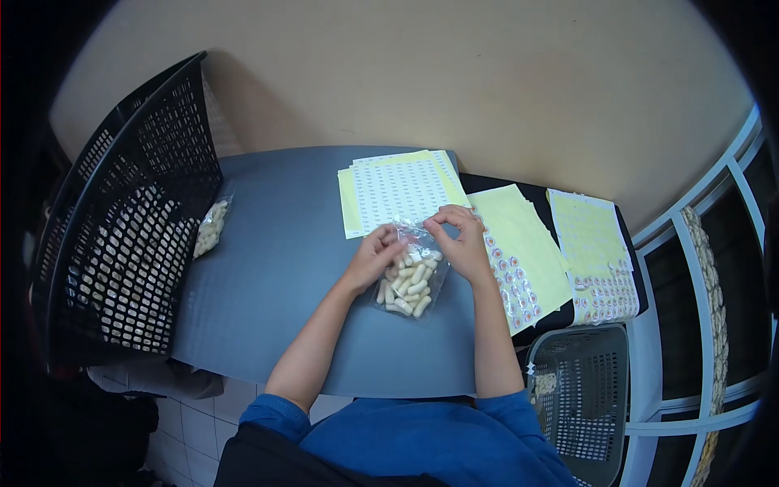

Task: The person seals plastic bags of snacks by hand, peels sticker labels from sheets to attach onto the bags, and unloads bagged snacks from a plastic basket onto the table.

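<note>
A clear plastic bag (412,282) filled with short, off-white, rounded pieces lies on the grey table in front of me. My left hand (376,255) is closed on the bag's upper left side, its fingertips slightly blurred. At the top right corner, my right hand (461,242) pinches the bag's mouth between thumb and fingers. Just beyond the bag are sheets of small printed labels (398,191) on yellow backing. To the right of my right hand lies a yellow sheet (519,235) with round red-and-white stickers along its lower part.
A tall black perforated basket (134,219) stands at the left, with pale pieces showing through its holes. Another filled bag (213,227) lies beside it. More sticker sheets (596,243) rest at the right, above a grey basket (580,398). Behind the table (268,268) rises a wall.
</note>
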Motion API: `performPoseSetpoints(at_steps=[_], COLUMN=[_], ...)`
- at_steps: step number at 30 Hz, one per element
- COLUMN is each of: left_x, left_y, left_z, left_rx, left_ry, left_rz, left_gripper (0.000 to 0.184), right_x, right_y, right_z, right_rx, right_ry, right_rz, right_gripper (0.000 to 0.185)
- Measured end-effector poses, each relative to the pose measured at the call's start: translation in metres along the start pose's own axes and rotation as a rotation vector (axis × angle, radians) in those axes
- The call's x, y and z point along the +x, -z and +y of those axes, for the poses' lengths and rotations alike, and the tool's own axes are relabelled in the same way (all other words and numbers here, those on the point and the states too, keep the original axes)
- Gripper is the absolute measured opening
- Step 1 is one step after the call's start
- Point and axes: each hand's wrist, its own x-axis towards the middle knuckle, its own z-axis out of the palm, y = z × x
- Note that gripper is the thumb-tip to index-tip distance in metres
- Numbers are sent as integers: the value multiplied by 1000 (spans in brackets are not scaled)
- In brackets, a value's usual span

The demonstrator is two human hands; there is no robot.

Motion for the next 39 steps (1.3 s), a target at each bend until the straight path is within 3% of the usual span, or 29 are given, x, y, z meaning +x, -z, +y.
performPoseSetpoints(at_steps=[3, 4, 5, 8, 10, 12, 14, 16, 23, 39], left_x=[-12, -14, -17, -19, -24, -28, -32, -33, -31, -30], left_y=[-25, -30, -35, -41, -50, -52, -54, -49, -46, -44], left_z=[8, 6, 6, -5, -3, 0, 7, 4, 0, 0], left_rx=[199, 201, 214, 201, 176, 185, 393, 425, 584, 610], left_ry=[-102, -103, -112, -209, -409, -434, -606, -625, -760, -697], left_rz=[22, 23, 129, 263, 270, 249, 290, 287, 338, 313], left_gripper=[23, 23, 21, 19, 23, 27, 28, 27, 25, 26], right_x=[-2, -7, -12, -31, -35, -38, -38, -40, -41, -40], right_y=[-8, -11, -16, -28, -32, -39, -42, -46, -52, -51], right_z=[-18, -30, -38, -48, -56, -55, -56, -54, -54, -53], right_rx=[-117, -225, -332, -311, -327, -235, -242, -246, -230, -175], right_ry=[104, 184, 263, 319, 388, 439, 503, 611, 595, 442], right_rz=[113, 286, 460, 578, 586, 564, 575, 567, 576, 474], right_gripper=[12, 10, 9, 10, 12, 12, 12, 14, 12, 11])
